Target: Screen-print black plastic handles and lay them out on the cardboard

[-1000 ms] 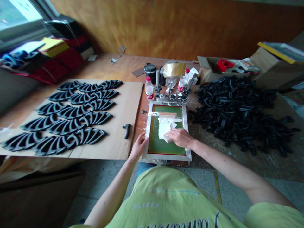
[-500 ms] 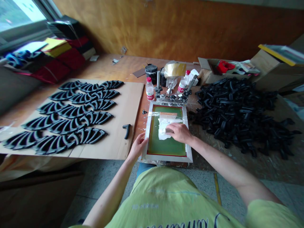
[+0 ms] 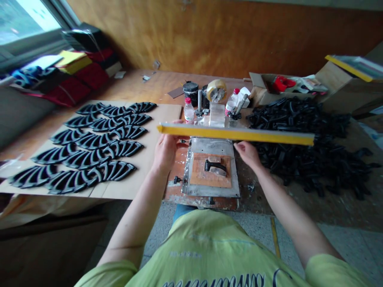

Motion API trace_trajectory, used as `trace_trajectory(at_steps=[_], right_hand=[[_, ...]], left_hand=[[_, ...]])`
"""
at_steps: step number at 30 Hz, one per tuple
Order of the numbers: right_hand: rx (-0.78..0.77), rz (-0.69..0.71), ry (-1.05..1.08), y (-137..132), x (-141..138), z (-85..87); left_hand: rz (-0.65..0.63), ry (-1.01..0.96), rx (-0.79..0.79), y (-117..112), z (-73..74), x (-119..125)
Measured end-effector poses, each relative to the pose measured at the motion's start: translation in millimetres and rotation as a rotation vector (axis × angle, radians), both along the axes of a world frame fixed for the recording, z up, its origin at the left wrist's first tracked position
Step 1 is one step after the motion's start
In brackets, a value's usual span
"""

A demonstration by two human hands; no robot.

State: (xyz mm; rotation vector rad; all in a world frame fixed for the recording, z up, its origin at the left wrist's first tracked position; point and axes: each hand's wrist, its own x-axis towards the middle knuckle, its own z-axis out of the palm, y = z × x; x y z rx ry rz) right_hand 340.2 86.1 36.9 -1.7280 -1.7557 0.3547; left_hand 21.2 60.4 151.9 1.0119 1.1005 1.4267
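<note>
While the long yellow bar point(image 3: 236, 134) crosses the view in front of the person, just past the far edge of the metal plate point(image 3: 211, 146), its left end sits over the cardboard sheet point(image 3: 166, 113) and its right end over the heap of black plastic pieces point(image 3: 299, 119). Left hand point(image 3: 165, 153) is near the bar's left end, holding it, with fingertips point(image 3: 177, 122) showing past the far side, so fairly narrow around it. Right hand point(image 3: 246, 154) sits just under the bar, well in from the right end, fingers slightly spread; can't tell if it grips or only touches. Plate lies flat on the wooden surface point(image 3: 143, 81), between the hands and below the bar in view. On it is a brown card pad point(image 3: 211, 177), with a black plastic piece point(image 3: 214, 165) lying on the pad, apart from both hands. Open plate shows on all sides of the pad, widest toward the bar. Plate's near edge runs close to the surface's front edge, with the floor point(image 3: 134, 215) beyond. Past the bar stand a red-capped plastic bottle point(image 3: 188, 110), a black tin point(image 3: 190, 92), a roll of tape point(image 3: 216, 91) and a transparent block point(image 3: 217, 115). Rows of black arched pieces point(image 3: 98, 147) fill much of the cardboard sheet, left of the left arm. Cardboard box point(image 3: 284, 89) sits behind the heap, far right.
</note>
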Motion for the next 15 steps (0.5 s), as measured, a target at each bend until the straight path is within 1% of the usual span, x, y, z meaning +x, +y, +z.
trace_trajectory(at_steps=[2,3,4,5,6,7,8,9,10,11,12,13,15], right_hand=[[-0.044,0.15,-0.117,-22,-23,-24.6],[-0.065,0.215,-0.199,-31,-35,-33.5],[-0.088,0.258,-0.283,-38,-46,-39.6],[-0.115,0.272,-0.354,-43,-55,-42.8],[-0.146,0.259,-0.395,-47,-63,-43.5],[-0.18,0.23,-0.41,-51,-70,-42.1],[-0.203,0.194,-0.403,-56,-76,-39.1],[-0.205,0.158,-0.381,-61,-83,-35.1],[-0.18,0.13,-0.351,-67,-90,-30.8],[-0.133,0.129,-0.321,-75,-98,-26.7],[-0.071,0.164,-0.294,-82,-107,-23.1],[-0.006,0.239,-0.271,-89,-115,-20.1],[0.092,0.443,-0.226,-96,-121,-16.5]], left_hand=[[-0.042,-0.008,0.026,15,15.4,5],[-0.044,-0.023,0.043,19,18.8,8],[-0.028,-0.04,0.061,20,18.4,11],[0.007,-0.056,0.07,16,13.8,14],[0.043,-0.065,0.058,9,5.2,19],[0.045,-0.063,0.009,-2,-7.0,24],[0.007,-0.053,-0.079,-16,-21.9,30],[-0.076,-0.039,-0.206,-33,-38.3,37],[-0.252,-0.012,-0.383,-50,-55.0,44],[-0.381,-0.015,-0.538,-66,-70.7,51],[-0.409,-0.057,-0.614,-81,-84.5,57],[-0.413,-0.11,-0.664,-93,-95.9,61],[-0.337,-0.208,-0.693,-103,-111.8,61]])
